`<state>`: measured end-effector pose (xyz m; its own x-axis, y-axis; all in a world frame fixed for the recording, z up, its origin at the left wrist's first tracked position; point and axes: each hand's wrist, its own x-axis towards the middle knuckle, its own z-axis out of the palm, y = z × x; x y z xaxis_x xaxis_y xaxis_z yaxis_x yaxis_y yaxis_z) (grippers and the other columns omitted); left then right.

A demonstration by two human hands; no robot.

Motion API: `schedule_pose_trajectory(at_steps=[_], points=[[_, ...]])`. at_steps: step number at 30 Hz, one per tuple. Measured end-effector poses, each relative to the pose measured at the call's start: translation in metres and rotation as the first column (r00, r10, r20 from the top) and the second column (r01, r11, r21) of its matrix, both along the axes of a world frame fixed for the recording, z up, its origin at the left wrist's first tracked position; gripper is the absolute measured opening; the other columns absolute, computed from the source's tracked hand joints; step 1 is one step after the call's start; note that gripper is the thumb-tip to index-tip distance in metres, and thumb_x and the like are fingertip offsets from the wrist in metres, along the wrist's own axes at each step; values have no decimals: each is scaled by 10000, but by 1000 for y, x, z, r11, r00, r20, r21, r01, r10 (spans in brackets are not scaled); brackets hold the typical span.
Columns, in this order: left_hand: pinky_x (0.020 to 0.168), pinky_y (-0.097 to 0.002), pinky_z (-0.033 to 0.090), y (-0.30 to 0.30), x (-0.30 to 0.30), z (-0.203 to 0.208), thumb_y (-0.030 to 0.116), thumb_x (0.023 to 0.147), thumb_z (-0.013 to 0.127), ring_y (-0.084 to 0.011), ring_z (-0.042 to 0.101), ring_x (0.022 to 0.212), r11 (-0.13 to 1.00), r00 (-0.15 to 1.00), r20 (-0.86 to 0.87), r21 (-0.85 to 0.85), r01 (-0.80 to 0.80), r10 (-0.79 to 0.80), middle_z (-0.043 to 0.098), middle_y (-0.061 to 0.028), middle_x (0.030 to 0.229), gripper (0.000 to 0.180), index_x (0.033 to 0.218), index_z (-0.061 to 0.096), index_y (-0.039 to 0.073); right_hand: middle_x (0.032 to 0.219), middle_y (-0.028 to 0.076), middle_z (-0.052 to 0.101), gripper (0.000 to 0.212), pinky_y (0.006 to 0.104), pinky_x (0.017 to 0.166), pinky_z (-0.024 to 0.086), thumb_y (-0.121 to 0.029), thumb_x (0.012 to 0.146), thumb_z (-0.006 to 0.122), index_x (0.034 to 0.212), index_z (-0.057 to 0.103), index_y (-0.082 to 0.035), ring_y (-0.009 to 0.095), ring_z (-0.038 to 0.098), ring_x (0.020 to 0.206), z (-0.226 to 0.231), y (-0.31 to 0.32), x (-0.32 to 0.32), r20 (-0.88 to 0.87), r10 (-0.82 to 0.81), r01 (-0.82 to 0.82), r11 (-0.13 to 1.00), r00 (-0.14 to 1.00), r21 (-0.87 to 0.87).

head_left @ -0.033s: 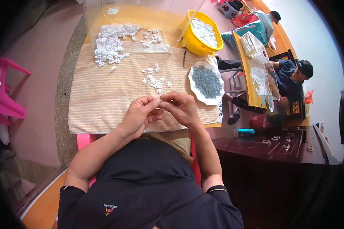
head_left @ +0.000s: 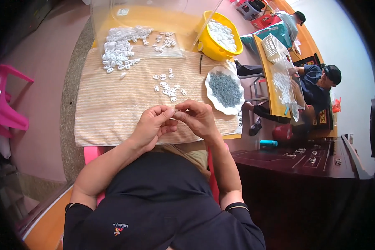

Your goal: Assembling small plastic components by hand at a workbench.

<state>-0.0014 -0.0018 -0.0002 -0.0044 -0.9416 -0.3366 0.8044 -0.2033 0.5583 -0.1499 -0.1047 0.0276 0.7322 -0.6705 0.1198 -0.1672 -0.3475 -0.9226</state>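
My left hand (head_left: 151,126) and my right hand (head_left: 198,119) meet over the near edge of the striped towel (head_left: 100,104), thumbs and fingers pinched together. Whatever sits between the fingertips is too small and too covered to make out. Just beyond them lies a loose group of small white plastic pieces (head_left: 166,88) with dark holes. A larger heap of similar white pieces (head_left: 117,46) spreads at the far left. To the right of my hands stands a white scalloped dish (head_left: 214,102) holding many tiny grey-blue pieces (head_left: 225,88).
A yellow basin (head_left: 206,46) of white pieces stands at the far right, beside a clear plastic panel (head_left: 154,21). A thin dark strip (head_left: 201,64) lies near the dish. A pink stool (head_left: 8,100) stands left. At another table, a person (head_left: 321,83) sits by white parts.
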Motion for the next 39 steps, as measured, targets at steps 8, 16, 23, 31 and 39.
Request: schedule_pose_trajectory(at_steps=[8,16,23,31,39], points=[[723,-255,558,1,3,-1,176,954,584,-102,642,784,997,998,8,-56,57,-57,660,-34,885,134,955,611,45,828,36,650,145,217,613,489,-39,809,741,915,664,23,66,595,724,3,6,-5,-25,11,-10,1000,1000,17],[723,-251,553,2,1,-1,176,956,581,-101,638,785,996,997,29,-53,67,-66,663,-41,890,144,954,613,36,822,41,651,158,219,606,487,-47,805,747,922,663,20,73,606,717,-2,8,-10,18,23,-23,1000,1000,2],[718,-246,550,3,0,6,162,941,600,-89,630,791,995,990,107,-25,100,-97,661,-35,892,139,960,629,28,811,68,643,164,249,627,503,-40,783,757,892,651,19,122,624,705,0,9,-12,-8,23,-24,986,1000,-163],[745,-271,567,2,0,4,135,932,606,-128,652,803,997,994,85,4,75,-75,666,-84,902,145,945,623,-8,814,99,628,185,259,631,499,9,781,719,956,659,9,169,618,683,12,-4,-47,-11,-192,173,907,981,-385],[742,-280,585,2,-4,3,106,929,601,-138,667,806,996,994,69,7,88,-88,675,-113,934,112,938,621,-3,902,108,637,296,396,709,485,-256,787,730,981,682,-37,299,600,824,15,-40,-90,-347,-528,11,561,775,-828]])
